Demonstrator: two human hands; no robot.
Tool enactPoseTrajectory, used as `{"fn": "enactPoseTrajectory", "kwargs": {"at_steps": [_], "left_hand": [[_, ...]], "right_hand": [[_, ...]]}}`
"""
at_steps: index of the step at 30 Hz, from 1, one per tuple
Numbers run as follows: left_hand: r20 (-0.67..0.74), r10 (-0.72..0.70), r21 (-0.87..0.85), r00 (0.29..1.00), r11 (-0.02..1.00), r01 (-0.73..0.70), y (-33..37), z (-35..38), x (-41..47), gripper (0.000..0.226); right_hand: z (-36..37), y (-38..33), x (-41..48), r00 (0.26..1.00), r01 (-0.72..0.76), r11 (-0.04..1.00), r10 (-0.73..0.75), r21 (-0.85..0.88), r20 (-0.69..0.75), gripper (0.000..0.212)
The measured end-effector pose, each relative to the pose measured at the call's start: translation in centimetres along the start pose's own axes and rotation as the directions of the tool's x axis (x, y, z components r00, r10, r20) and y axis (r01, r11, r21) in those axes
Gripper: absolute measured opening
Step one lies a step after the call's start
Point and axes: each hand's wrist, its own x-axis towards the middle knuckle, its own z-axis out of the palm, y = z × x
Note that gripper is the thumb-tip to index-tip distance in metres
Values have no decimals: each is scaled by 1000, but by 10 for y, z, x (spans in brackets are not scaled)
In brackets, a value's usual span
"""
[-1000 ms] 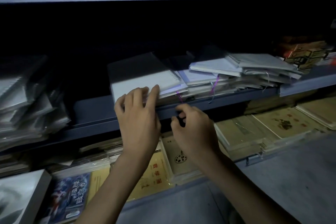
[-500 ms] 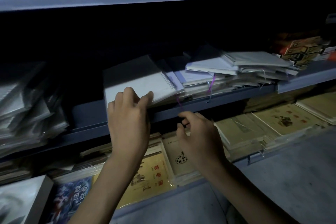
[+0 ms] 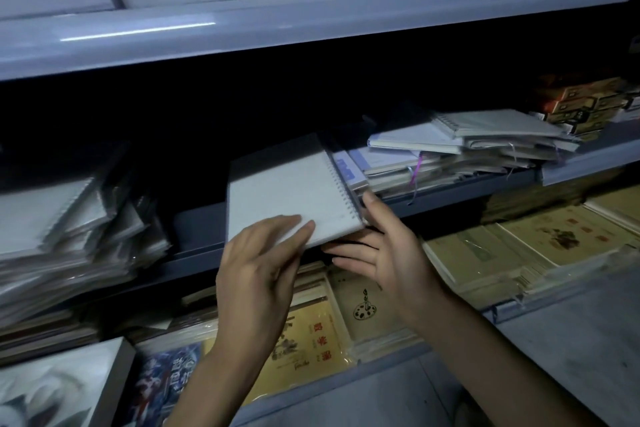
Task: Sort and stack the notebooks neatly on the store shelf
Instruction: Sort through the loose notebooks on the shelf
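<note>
Spiral notebook (image 3: 287, 191): laid flat across the lip of the middle shelf (image 3: 194, 251); its near edge is carried out past that lip.
Left hand (image 3: 259, 274): fingers (image 3: 294, 221) are laid fairly straight on the cover at the near edge; nothing is seen curled round it; the thumb is hidden.
Right hand (image 3: 391, 253): the near binding corner is pinched; the thumb is raised against the wire; the other fingers are spread beneath.
Long axis: run away from the fingers toward the dark back of the shelf, slightly skewed; the wire binding is kept on the right hand's side.
Loose pile (image 3: 467, 149): found beyond and outward of the right fingers; untidy; whether it is touched by the binding cannot be told.
Coming move: judged a lift or slide along that axis; the pile is reached sooner by the right hand.
</note>
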Motion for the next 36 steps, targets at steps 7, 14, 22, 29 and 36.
{"fn": "enactPoseTrajectory", "kwargs": {"at_steps": [7,14,22,29,36], "left_hand": [[80,48,-30,996,999,-46,11,-25,-24,39],[159,-144,-17,977,989,149,9,-64,-33,52],[589,-680,-475,436,144,868,4,-90,-28,69],[277,-608,-651,744,452,611,32,-103,-39,25],[153,-547,-630,823,588,508,23,-131,-48,17]], "right_hand": [[5,2,-16,983,-26,998,16,52,183,39],[1,4,-25,959,-145,981,106,131,264,54],[-1,8,-32,954,-199,964,148,179,262,68],[16,8,-44,937,-189,960,113,208,329,57],[50,15,-54,956,-64,998,63,-7,285,56]]}}
